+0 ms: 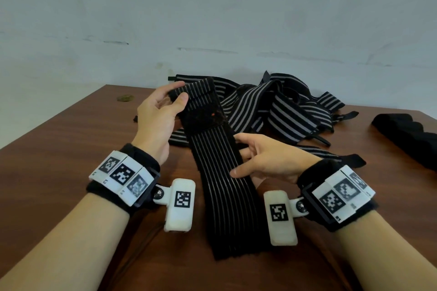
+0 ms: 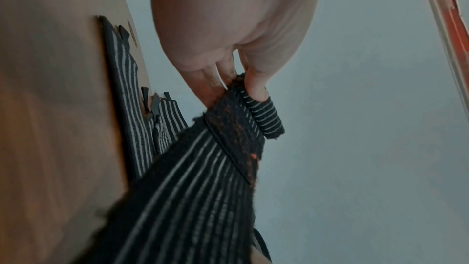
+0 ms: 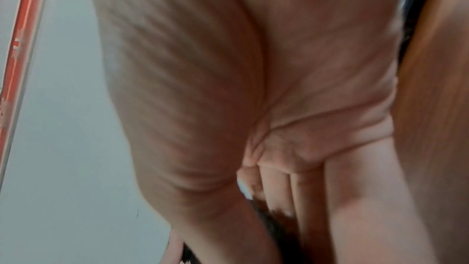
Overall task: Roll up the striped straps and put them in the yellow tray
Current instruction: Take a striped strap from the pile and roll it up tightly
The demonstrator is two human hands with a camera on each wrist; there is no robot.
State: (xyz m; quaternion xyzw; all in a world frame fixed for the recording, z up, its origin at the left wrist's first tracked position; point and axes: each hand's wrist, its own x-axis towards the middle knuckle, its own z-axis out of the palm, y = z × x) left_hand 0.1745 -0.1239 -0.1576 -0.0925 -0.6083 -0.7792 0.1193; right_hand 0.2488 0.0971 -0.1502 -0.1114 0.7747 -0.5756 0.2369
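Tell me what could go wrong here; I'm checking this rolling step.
The left hand pinches only the folded tip of the black grey-striped elastic strap, so the roll may slip loose. The strap's fuzzy fastener patch could snag the tangled pile of striped straps behind.

I am holding a black strap (image 1: 220, 168) running with thin pale grey stripes, its fuzzy black patch showing a small orange speck. Behind it the pile of straps (image 1: 281, 111) is showing broader black and grey-white stripes on the reddish-brown wood-grain desk (image 1: 59, 149). My wristbands (image 1: 125, 172) are wearing white tiles printed with black square codes, against a pale grey wall (image 1: 212, 7).
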